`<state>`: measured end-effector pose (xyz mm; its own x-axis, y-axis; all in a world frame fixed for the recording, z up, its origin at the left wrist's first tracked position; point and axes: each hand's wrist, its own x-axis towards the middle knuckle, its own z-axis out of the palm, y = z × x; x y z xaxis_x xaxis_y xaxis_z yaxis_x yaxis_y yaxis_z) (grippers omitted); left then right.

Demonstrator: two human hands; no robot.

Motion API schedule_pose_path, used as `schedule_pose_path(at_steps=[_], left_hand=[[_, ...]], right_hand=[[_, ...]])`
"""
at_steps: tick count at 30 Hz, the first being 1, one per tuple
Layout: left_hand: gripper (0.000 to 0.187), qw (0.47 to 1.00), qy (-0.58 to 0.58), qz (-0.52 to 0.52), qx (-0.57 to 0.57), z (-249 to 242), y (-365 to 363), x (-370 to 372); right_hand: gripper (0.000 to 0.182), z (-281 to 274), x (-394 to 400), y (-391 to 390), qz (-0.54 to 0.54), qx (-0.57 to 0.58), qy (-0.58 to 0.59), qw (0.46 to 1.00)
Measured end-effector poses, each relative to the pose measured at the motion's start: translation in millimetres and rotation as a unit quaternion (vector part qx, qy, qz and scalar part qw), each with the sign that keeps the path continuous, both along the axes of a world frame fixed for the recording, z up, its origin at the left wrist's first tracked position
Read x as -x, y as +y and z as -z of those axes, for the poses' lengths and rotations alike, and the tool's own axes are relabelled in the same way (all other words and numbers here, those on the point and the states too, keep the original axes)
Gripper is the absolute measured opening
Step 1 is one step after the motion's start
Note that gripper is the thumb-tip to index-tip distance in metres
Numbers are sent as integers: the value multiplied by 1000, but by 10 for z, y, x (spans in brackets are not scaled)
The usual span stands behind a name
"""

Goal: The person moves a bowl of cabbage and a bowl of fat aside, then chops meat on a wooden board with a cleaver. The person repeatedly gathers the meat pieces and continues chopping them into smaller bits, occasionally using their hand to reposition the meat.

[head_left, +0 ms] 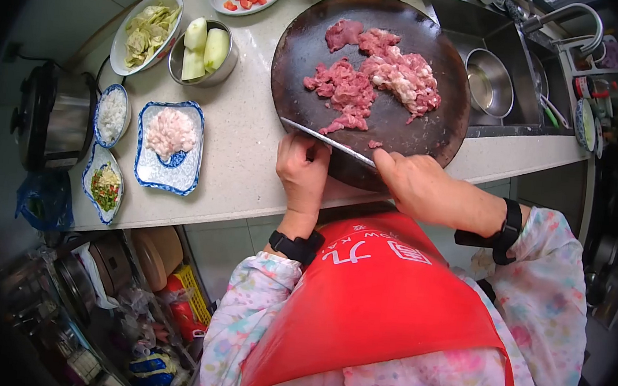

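The right fingers (392,169) are clamped around the handle end of a long, narrow-looking metal knife (328,142), seen nearly edge-on at the near side of a dark round wooden board (301,67). The left fingers (304,151) are curled just below the blade, near its far end — whether they pinch anything, I cannot tell. Beyond the blade, apart from both hands, lie chopped pink-red meat (344,89) and a paler, fattier heap (407,80); one small scrap (375,144) sits close to the right fingers. The board rests on a pale speckled table (243,143).
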<state>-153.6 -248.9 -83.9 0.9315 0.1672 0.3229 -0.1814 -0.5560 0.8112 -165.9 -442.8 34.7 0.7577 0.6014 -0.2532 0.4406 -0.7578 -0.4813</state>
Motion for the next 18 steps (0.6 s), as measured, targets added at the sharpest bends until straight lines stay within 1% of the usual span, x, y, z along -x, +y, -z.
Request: schedule_pose_path(at_steps=[4, 6, 8, 10, 11, 12, 14, 16, 18], left_hand=[[15, 1000, 3, 12, 16, -4, 20, -13], [15, 1000, -7, 7, 9, 16, 12, -12], [13, 1000, -2, 13, 5, -1, 17, 13], [11, 998, -52, 25, -22, 28, 31, 28], [10, 998, -47, 28, 9, 26, 24, 30], [10, 998, -48, 29, 8, 10, 4, 19], [5, 999, -8, 5, 39, -25, -72, -36], [8, 999, 4, 24, 35, -49, -141, -103], [17, 999, 22, 29, 14, -116, -185, -160]], right_hand=[[30, 80, -329, 343, -13, 18, 40, 999], [26, 204, -454, 541, 14, -46, 13, 999], [24, 199, -453, 493, 30, -51, 16, 998], [21, 186, -409, 401, 46, -57, 22, 997], [21, 177, -374, 262, 68, -39, 34, 996], [21, 173, -332, 136, 90, -20, 48, 995], [21, 144, -267, -92, 85, -7, 25, 996], [22, 139, -224, -158, 81, 6, 5, 997], [17, 144, -211, -140, 134, -18, -34, 990]])
